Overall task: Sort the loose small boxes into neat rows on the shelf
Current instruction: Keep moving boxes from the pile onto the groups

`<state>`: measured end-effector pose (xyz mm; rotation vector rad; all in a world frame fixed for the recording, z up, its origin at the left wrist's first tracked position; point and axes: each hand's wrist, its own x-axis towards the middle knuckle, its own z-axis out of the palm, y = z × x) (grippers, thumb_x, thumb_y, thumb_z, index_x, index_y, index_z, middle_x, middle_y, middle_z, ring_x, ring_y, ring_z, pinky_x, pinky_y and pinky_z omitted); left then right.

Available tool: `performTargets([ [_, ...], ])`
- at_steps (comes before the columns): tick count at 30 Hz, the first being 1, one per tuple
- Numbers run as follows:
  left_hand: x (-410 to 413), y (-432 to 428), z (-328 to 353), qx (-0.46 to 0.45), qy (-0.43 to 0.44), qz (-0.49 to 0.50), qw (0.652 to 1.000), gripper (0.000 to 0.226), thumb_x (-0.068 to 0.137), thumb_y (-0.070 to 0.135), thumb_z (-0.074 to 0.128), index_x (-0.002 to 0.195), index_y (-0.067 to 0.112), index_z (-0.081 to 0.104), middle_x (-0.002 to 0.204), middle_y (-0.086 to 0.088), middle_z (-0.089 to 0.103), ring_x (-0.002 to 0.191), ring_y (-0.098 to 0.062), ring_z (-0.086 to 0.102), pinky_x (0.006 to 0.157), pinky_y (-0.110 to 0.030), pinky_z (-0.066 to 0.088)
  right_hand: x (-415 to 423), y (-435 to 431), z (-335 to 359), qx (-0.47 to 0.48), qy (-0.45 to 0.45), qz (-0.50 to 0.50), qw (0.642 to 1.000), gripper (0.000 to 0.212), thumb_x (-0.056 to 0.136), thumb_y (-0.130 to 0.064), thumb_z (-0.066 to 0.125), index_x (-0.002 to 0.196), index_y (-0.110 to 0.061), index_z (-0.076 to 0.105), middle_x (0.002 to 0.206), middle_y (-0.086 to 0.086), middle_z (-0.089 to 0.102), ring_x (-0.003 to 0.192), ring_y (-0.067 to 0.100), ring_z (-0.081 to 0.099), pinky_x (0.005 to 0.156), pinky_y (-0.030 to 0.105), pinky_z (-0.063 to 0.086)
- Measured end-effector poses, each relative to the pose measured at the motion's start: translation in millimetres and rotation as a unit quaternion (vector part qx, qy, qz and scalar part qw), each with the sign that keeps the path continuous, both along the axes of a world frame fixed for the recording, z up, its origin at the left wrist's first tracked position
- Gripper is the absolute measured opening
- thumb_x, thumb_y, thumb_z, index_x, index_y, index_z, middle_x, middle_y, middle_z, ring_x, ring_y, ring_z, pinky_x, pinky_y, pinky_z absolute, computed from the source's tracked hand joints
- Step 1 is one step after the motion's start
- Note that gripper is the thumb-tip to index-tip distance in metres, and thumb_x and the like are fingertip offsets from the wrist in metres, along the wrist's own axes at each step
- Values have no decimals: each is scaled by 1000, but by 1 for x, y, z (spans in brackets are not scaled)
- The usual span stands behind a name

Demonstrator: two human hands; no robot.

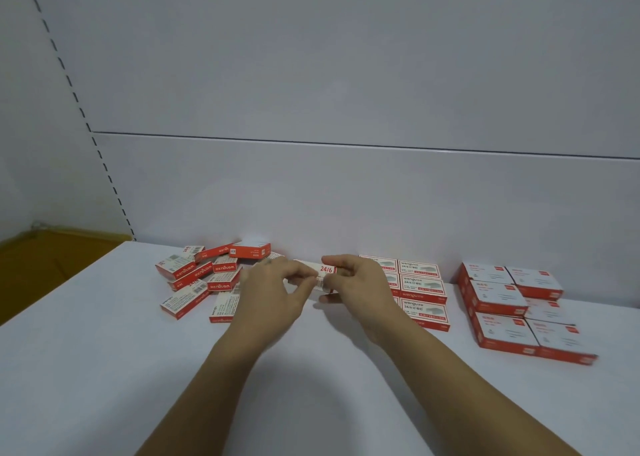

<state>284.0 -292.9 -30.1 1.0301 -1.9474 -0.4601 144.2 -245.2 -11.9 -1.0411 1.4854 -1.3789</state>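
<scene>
Left hand (pixel 273 294) and right hand (pixel 362 287) pinch one small box (pixel 325 271) above the shelf (pixel 104 369).

The held box (pixel 325 271) reads "24/6" in white on red. Right of the grip, the rowed boxes (pixel 420 284) read "wenguze" and "24/6". Left of it, loose boxes (pixel 225 268) show "wenguze" upside down.

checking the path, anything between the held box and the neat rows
Nothing visible. The 24/6 box, held by the left hand and right hand, is just left of the neat rows; only the right hand overlaps them.
</scene>
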Motion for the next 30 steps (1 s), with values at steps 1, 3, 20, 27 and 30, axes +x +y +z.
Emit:
performTargets([
  [1, 0, 1, 0, -23, -2, 0, 1000, 8, 76, 40, 64, 83, 38, 67, 79, 19, 64, 83, 0, 58, 82, -49, 46, -2, 1, 3, 1, 7, 1, 1000, 37, 84, 9, 59, 120, -2, 61, 76, 4, 62, 71, 19, 65, 59, 25, 58],
  [3, -1, 2, 2, -51, -4, 2, 999, 15, 76, 41, 69, 87, 37, 61, 89, 16, 58, 88, -4, 55, 81, -47, 47, -6, 3, 8, -1, 14, 2, 1000, 37, 83, 7, 60, 118, -4, 62, 83, 9, 68, 74, 22, 69, 65, 32, 61],
  [20, -48, 26, 19, -86, -144, -162, 972, 45, 83, 32, 71, 124, 26, 54, 114, 14, 54, 104, 0, 47, 87, -21, 46, -79, 71, 35, -26, 21, 14, 999, 23, 88, 3, 61, 108, -6, 66, 86, 11, 75, 85, 26, 73, 82, 35, 58],
  [27, -82, 27, 22, -30, -106, -210, 971, 41, 74, 23, 79, 110, 27, 59, 101, 16, 57, 95, 2, 51, 77, -13, 44, -96, 89, 10, -50, 26, -92, 994, 28, 87, -2, 65, 114, -11, 66, 87, 8, 75, 85, 21, 73, 84, 36, 58],
  [30, -85, 34, 9, 1, -71, -221, 973, 43, 71, 26, 82, 106, 32, 57, 103, 18, 57, 96, 5, 52, 74, -6, 41, -101, 95, 2, -60, 42, -112, 991, 31, 86, 0, 66, 114, -11, 65, 82, 5, 75, 82, 18, 73, 80, 30, 58],
])
